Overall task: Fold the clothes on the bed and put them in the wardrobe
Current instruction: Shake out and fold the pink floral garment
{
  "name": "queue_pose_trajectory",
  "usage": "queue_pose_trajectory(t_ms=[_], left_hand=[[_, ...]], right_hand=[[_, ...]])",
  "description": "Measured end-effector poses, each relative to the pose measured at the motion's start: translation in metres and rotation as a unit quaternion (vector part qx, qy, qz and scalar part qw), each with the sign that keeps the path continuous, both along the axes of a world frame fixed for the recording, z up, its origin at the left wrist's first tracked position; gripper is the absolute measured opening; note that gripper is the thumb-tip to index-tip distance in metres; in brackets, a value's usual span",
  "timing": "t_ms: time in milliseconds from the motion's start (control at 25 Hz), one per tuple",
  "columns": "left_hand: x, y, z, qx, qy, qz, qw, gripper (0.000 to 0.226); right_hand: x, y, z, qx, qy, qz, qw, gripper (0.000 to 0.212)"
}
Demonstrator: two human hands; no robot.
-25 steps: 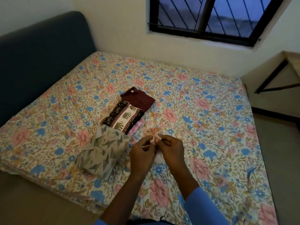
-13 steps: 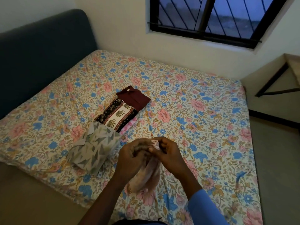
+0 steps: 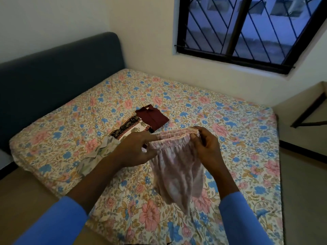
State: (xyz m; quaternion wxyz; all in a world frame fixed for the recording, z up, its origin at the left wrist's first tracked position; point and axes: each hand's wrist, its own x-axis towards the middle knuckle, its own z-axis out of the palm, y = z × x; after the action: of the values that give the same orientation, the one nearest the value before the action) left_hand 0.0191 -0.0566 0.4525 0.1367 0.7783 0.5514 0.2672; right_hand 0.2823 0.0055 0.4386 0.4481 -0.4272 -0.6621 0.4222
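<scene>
A pale pink garment (image 3: 177,172) with a gathered elastic waistband hangs above the flowered bed (image 3: 230,138). My left hand (image 3: 136,151) grips the waistband's left end, and my right hand (image 3: 205,147) pinches its right end, so the band is stretched between them. Three folded clothes lie in a row on the bed behind my left hand: a maroon shirt (image 3: 153,116), an elephant-print piece (image 3: 131,129) and a grey-green patterned piece (image 3: 95,156), which my left forearm partly hides.
A dark blue headboard (image 3: 53,80) runs along the bed's left side. A barred window (image 3: 247,30) is set in the far wall. To the right stands a dark-framed table (image 3: 311,110), with floor (image 3: 304,200) between it and the bed. No wardrobe is in view.
The small bunched pink garment has been lifted and drawn apart by its waistband, so it now hangs open between my hands. The camera view has risen.
</scene>
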Motion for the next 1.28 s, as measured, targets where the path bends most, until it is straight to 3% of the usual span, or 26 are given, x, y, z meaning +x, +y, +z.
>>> queue_pose_trajectory(t_ms=[80,160,240,320,440,560,640,680,760,840,960,1040,1160,1280], left_hand=[[0.009,0.002,0.026,0.006,-0.071,-0.007,0.997,0.03],[0.02,0.005,0.045,0.007,-0.075,0.003,0.997,0.024],[0.028,0.014,0.059,0.028,-0.08,0.028,0.996,0.028],[0.034,0.022,0.071,0.025,-0.088,0.03,0.995,0.036],[0.044,0.027,0.076,-0.014,-0.1,-0.021,0.995,0.045],[0.048,0.02,0.077,-0.015,-0.173,-0.041,0.984,0.04],[0.047,0.01,0.068,0.023,-0.236,0.035,0.971,0.034],[0.047,0.003,0.055,0.054,-0.274,0.115,0.953,0.029],[0.044,-0.019,0.006,0.068,-0.347,0.317,0.88,0.02],[0.043,-0.047,-0.048,-0.074,-0.396,0.417,0.815,0.042],[0.051,-0.051,-0.098,-0.336,-0.448,0.369,0.742,0.058],[0.062,-0.026,-0.099,-0.365,-0.474,0.291,0.747,0.063],[0.082,0.015,-0.075,-0.332,-0.503,0.195,0.774,0.066],[0.086,0.042,-0.074,-0.346,-0.438,0.165,0.813,0.032]], right_hand=[[0.009,0.01,0.008,0.019,0.012,-0.016,1.0,0.025],[0.01,0.02,0.017,0.009,0.006,-0.017,1.0,0.023],[0.008,0.026,0.027,0.016,-0.054,-0.045,0.997,0.024],[0.0,0.02,0.038,0.101,-0.086,-0.068,0.989,0.039],[-0.025,0.005,0.049,0.217,-0.126,0.02,0.968,0.052],[-0.047,0.006,0.058,0.199,-0.074,0.023,0.977,0.031],[-0.055,0.006,0.061,0.186,-0.039,-0.009,0.982,0.04],[-0.058,0.006,0.061,0.179,-0.028,-0.014,0.983,0.044],[-0.063,-0.001,0.064,0.157,-0.009,-0.001,0.988,0.046],[-0.067,-0.009,0.069,0.143,0.006,0.025,0.989,0.045],[-0.068,-0.013,0.081,0.126,0.03,0.047,0.99,0.038],[-0.064,-0.015,0.09,0.12,0.048,0.055,0.99,0.039],[-0.048,-0.016,0.105,0.129,0.065,0.052,0.988,0.044],[-0.025,-0.011,0.118,0.135,0.074,0.013,0.988,0.046]])
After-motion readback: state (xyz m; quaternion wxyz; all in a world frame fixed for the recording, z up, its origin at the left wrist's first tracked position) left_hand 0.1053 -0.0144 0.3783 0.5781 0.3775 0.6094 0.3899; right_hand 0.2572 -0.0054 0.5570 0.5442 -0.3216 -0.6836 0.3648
